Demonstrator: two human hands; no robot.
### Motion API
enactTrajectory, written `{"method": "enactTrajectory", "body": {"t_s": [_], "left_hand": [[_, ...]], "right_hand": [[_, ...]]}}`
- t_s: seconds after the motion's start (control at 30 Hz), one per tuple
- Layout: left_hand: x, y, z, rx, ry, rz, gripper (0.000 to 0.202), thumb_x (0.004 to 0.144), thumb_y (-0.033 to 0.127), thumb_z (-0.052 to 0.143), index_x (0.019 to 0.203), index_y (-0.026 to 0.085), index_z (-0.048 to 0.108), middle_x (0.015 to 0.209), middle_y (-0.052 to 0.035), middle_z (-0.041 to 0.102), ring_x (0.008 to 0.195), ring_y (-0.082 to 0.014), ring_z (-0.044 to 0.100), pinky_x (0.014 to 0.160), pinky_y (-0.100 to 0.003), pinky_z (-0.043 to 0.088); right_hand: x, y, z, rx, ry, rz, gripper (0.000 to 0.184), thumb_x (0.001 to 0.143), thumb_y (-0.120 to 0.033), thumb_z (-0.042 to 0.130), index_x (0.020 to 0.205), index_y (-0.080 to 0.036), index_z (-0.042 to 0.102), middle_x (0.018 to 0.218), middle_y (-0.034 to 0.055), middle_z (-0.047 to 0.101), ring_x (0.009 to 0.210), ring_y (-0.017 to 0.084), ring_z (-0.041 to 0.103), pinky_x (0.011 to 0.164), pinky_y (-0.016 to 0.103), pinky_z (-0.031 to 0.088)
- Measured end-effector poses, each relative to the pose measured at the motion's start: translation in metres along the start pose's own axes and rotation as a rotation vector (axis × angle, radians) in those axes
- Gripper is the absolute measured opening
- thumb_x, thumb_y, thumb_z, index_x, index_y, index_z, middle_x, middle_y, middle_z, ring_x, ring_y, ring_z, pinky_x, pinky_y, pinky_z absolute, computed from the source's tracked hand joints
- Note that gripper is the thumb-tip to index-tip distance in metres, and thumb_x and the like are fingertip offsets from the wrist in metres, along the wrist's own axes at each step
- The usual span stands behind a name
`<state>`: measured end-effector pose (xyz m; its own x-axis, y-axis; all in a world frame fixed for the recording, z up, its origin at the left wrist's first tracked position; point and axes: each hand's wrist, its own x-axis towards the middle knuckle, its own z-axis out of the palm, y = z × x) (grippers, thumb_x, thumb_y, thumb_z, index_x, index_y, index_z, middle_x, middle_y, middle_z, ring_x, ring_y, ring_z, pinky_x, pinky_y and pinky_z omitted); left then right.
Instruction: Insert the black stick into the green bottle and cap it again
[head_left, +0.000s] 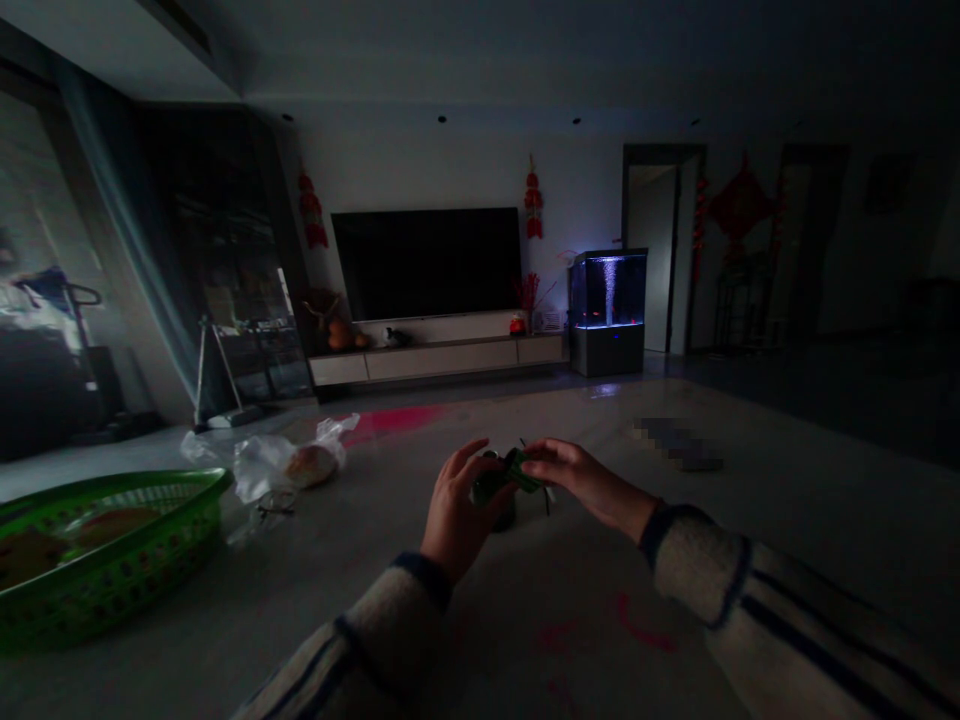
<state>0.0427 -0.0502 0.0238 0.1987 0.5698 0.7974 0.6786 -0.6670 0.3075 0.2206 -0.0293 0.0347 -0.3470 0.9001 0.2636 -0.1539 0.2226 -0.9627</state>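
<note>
Head view | small green item (516, 472) between both hands, above grey surface (360, 590) | left hand (457, 515) and right hand (581, 478) both pinch it | long axis lies left-to-right; pointing end unclear, too dark

Cream knit sleeves (750, 600) with dark blue stripes and dark cuffs.

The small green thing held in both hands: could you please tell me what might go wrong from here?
1. The light is very dim, so the small green thing is hard to make out, and a misjudged grip seems possible.
2. The left hand and right hand hold it only by the fingers, above the pale surface, so it might slip and drop.
</note>
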Motion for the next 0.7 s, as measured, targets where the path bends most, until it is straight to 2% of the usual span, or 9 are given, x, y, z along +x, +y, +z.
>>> {"method": "enactTrajectory", "body": {"t_s": [0.13, 0.3, 0.37, 0.5, 0.7], "left_hand": [[0.001, 0.001, -0.001, -0.016, -0.001, -0.013, 0.013, 0.073, 0.028, 0.062, 0.085, 0.023, 0.061, 0.117, -0.0060, 0.054, 0.102, -0.0222, 0.054, 0.086, -0.044, 0.044], [0.001, -0.004, 0.000, -0.052, 0.023, -0.066, 0.027, 0.071, 0.029, 0.064, 0.096, 0.021, 0.057, 0.106, -0.0071, 0.059, 0.098, -0.0208, 0.057, 0.086, -0.043, 0.045], [0.001, -0.007, 0.001, -0.052, 0.019, -0.067, 0.026, 0.071, 0.032, 0.064, 0.094, 0.020, 0.059, 0.102, -0.0069, 0.061, 0.095, -0.0206, 0.058, 0.085, -0.043, 0.046], [0.001, -0.011, 0.000, -0.009, 0.009, -0.052, 0.017, 0.072, 0.033, 0.063, 0.086, 0.023, 0.064, 0.106, -0.0057, 0.060, 0.095, -0.0212, 0.057, 0.083, -0.044, 0.046], [0.002, -0.010, -0.003, 0.042, -0.017, -0.030, 0.015, 0.072, 0.033, 0.063, 0.085, 0.026, 0.067, 0.112, -0.0039, 0.058, 0.103, -0.0227, 0.053, 0.087, -0.048, 0.043]], "right_hand": [[0.001, 0.002, -0.001, -0.013, 0.006, 0.014, 0.032, 0.062, -0.032, 0.071, 0.086, -0.018, 0.056, 0.087, 0.0017, 0.060, 0.081, 0.013, 0.057, 0.077, 0.029, 0.043], [0.002, 0.002, -0.004, 0.031, -0.062, -0.019, 0.039, 0.061, -0.030, 0.072, 0.094, -0.018, 0.055, 0.090, 0.0029, 0.062, 0.086, 0.015, 0.058, 0.083, 0.033, 0.043], [0.002, 0.002, -0.005, 0.021, -0.082, -0.045, 0.040, 0.060, -0.029, 0.073, 0.094, -0.018, 0.057, 0.093, 0.0039, 0.063, 0.090, 0.016, 0.058, 0.087, 0.034, 0.041], [0.003, 0.002, -0.006, -0.025, -0.075, -0.058, 0.040, 0.057, -0.027, 0.074, 0.092, -0.017, 0.057, 0.095, 0.0049, 0.063, 0.092, 0.016, 0.057, 0.087, 0.035, 0.041], [0.002, 0.001, -0.008, -0.170, -0.057, -0.075, 0.038, 0.057, -0.026, 0.074, 0.088, -0.016, 0.055, 0.088, 0.0036, 0.062, 0.084, 0.015, 0.058, 0.080, 0.032, 0.045]]}}
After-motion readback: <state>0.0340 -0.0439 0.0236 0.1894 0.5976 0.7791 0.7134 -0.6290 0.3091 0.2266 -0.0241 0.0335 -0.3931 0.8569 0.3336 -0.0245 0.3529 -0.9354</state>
